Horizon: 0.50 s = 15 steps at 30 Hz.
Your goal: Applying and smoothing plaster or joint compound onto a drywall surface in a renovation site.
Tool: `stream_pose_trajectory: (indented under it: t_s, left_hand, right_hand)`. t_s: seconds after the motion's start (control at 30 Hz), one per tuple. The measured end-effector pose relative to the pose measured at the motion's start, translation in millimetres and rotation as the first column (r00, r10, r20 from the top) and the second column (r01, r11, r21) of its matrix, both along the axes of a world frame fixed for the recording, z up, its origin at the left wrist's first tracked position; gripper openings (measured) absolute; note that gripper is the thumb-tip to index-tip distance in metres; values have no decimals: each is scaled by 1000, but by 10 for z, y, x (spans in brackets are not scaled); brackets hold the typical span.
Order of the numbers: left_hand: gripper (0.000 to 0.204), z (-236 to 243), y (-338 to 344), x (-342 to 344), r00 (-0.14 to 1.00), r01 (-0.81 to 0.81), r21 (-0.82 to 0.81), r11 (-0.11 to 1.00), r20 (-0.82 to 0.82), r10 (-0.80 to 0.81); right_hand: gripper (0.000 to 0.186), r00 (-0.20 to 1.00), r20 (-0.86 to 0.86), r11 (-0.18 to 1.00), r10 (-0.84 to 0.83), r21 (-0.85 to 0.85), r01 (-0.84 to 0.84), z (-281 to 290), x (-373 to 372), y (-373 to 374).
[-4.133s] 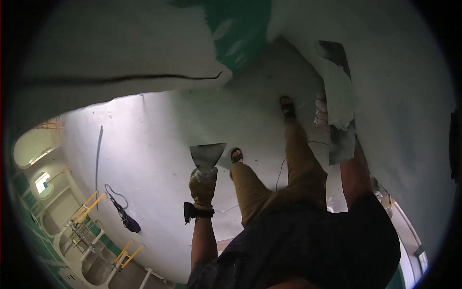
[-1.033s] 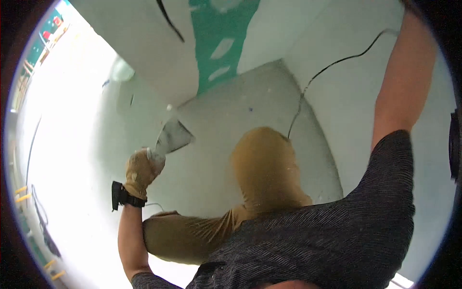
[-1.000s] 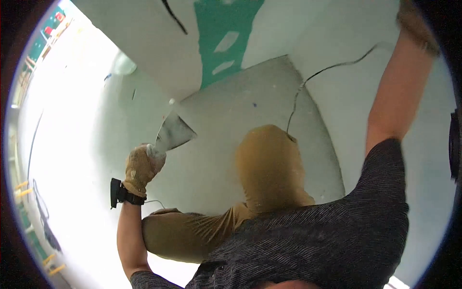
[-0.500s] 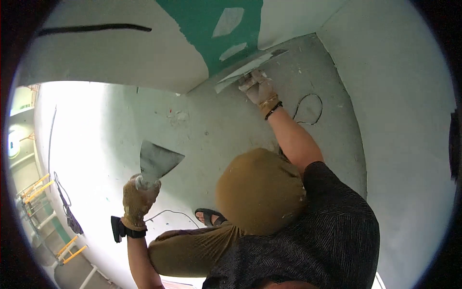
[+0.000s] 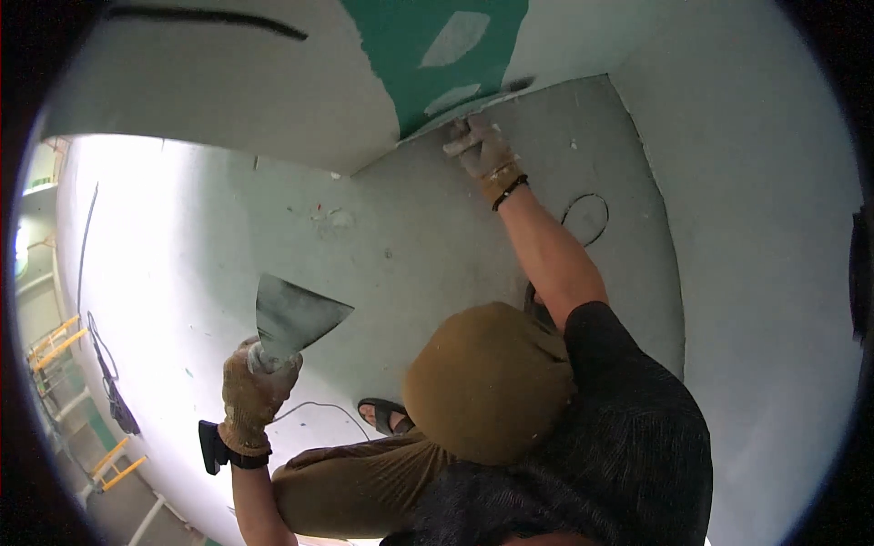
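Evidently the person was crouched low, one bent knee (image 5: 487, 382) bulging up mid-view. Yellow rails (image 5: 56, 344) stood at the far left, and a dark cable bundle (image 5: 120, 411) lay nearer on the bright floor (image 5: 164, 273). The gloved left hand (image 5: 261, 382) had its fingers closed round a putty knife (image 5: 300, 314), the flared blade aimed away from the body, seemingly clear of everything. Just right of that hand, a thin cable (image 5: 314, 403) ran by a sandalled foot (image 5: 384, 416); a shifting foot might have caught it.

Further right, the gloved right hand (image 5: 482, 150) had bent fingers gripping a wide blade (image 5: 464, 111), nearly edge-on to me, at the foot of the green strip (image 5: 499, 56). So close to the floor joint, it could have picked up grit and scored the surface; uneven finger pressure could have dug a corner in. A looped cable (image 5: 607, 215) lay beside the right forearm, ready to snag.
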<state>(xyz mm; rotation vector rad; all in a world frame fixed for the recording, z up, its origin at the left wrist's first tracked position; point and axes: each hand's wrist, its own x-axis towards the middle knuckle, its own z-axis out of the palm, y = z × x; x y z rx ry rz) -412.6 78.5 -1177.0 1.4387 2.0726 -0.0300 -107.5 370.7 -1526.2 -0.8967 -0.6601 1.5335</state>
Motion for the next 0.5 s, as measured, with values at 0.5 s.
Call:
stream_pose_trajectory:
  t_s: [0.5]
  left_hand:
    - [32, 57, -154, -105, 959, 123, 183, 975, 230, -164]
  right_hand:
    - [10, 984, -169, 962, 48, 273, 0, 3091, 457, 83]
